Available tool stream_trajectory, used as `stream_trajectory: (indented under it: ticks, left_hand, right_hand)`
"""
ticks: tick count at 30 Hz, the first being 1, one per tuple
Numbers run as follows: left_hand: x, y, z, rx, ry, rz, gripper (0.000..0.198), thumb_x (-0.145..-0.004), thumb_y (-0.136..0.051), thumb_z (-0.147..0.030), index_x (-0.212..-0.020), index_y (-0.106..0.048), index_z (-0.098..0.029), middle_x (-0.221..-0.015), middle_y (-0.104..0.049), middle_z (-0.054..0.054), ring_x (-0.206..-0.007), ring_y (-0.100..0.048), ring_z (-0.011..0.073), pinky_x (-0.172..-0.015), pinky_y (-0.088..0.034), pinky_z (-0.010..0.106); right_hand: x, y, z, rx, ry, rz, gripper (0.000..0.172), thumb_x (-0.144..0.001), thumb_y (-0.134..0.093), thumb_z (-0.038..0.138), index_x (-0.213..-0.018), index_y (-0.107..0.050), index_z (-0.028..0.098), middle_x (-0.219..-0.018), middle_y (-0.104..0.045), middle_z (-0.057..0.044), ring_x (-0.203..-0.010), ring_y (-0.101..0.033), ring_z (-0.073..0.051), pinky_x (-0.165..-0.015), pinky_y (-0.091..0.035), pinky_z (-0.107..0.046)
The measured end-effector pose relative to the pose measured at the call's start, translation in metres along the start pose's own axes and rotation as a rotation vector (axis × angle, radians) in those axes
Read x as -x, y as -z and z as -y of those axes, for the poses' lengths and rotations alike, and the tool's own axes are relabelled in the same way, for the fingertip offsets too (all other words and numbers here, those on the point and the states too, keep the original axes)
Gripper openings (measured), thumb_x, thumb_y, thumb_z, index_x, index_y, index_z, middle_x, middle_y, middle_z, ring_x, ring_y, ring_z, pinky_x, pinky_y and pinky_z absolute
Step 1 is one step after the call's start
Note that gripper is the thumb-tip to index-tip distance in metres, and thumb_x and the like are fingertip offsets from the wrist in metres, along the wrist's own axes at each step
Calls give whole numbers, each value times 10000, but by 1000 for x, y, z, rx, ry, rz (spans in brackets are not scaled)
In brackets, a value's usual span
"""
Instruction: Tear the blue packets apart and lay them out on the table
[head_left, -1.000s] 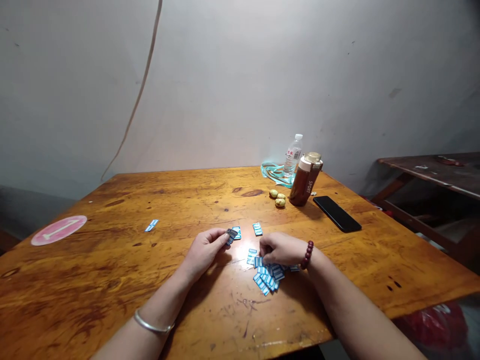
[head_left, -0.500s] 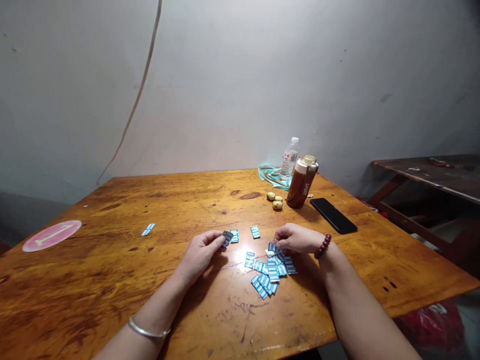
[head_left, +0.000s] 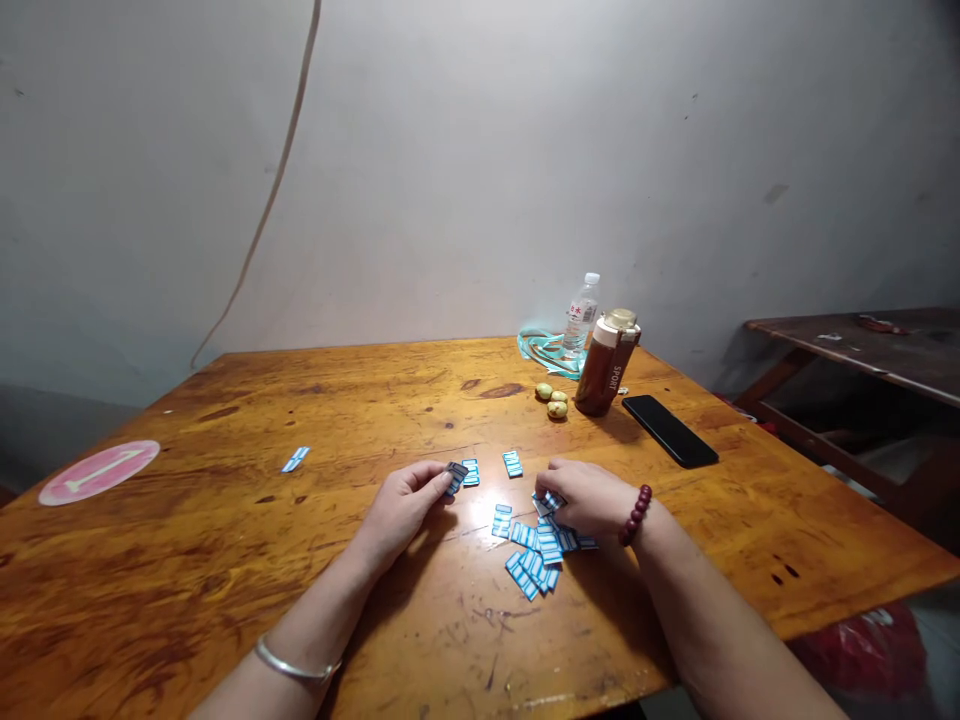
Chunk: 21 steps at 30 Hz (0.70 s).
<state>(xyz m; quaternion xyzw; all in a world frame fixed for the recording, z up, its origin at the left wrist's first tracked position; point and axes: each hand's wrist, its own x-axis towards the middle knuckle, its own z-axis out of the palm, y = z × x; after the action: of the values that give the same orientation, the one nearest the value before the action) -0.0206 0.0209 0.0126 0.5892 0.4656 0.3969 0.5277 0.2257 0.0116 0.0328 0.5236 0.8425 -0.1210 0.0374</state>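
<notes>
Mostly one loose heap (head_left: pixel 534 565), with a few small groups set apart

Blue-and-white printed strips make up that heap, which lies on the wooden counter (head_left: pixel 187 570) just in front of the person's right hand (head_left: pixel 589 500). This hand is curved over the heap's upper edge, with its fingertips (head_left: pixel 544 468) down among the strips. Whether they have hold of one, I cannot tell (the fingers hide what lies beneath them). A dark red bead bracelet (head_left: pixel 636 515) circles that wrist.

The left hand (head_left: pixel 401 510), clear of the heap and wearing a silver bangle (head_left: pixel 296 668), is nearly closed, with thumb and fingers pinching a small dark-topped stack of strips (head_left: pixel 454 478). That stack sits just beside a neat little group (head_left: pixel 470 472) on the counter.

As things lie, the larger share of the strips is in the heap, overlapping at mixed angles. Only a small share sits apart: a short stack at the heap's left edge (head_left: pixel 501 521), another group (head_left: pixel 513 463) above it, and one more (head_left: pixel 296 459) well out to the left.

Farther back stand a brown SPORT flask (head_left: pixel 609 365) and a clear water bottle (head_left: pixel 581 315), near a teal cord (head_left: pixel 544 352) and three small yellow-green fruits (head_left: pixel 551 403). A black phone (head_left: pixel 669 430) lies to the right of the flask.
</notes>
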Motion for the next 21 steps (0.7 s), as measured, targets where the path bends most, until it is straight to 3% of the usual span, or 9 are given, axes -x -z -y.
stream_trajectory:
  ticks: [12, 17, 21]
  left_hand:
    - [1, -1, -1, 4, -1, -26, 276, -675, -569, -381, -803, -636, -146, -677, -598, 20, -603, -526, 108, -569, -416, 212]
    - [1, -1, 0, -3, 3, -33, 290, -670, -567, -389, -807, -639, -144, -679, -603, 30, -608, -528, 119, -568, -424, 220]
    - [-1, 0, 4, -1, -13, -14, 257, -684, -562, -363, -810, -638, -152, -675, -598, 21, -604, -520, 106, -566, -415, 204]
  right_hand:
    - [-9, -8, -1, 93, -3, -53, 217, -710, -455, 181, -846, -624, 190, -857, -628, -67, -775, -557, -185, -587, -324, -231]
    - [-5, 0, -11, 86, -85, -60, 210, -699, -464, 147, -805, -637, 198, -846, -621, -58, -779, -552, -173, -618, -327, -232]
    - [-2, 4, -11, 80, -49, -102, 178, -712, -503, 262, -834, -628, 227, -883, -592, -48, -802, -533, -177, -645, -327, -241]
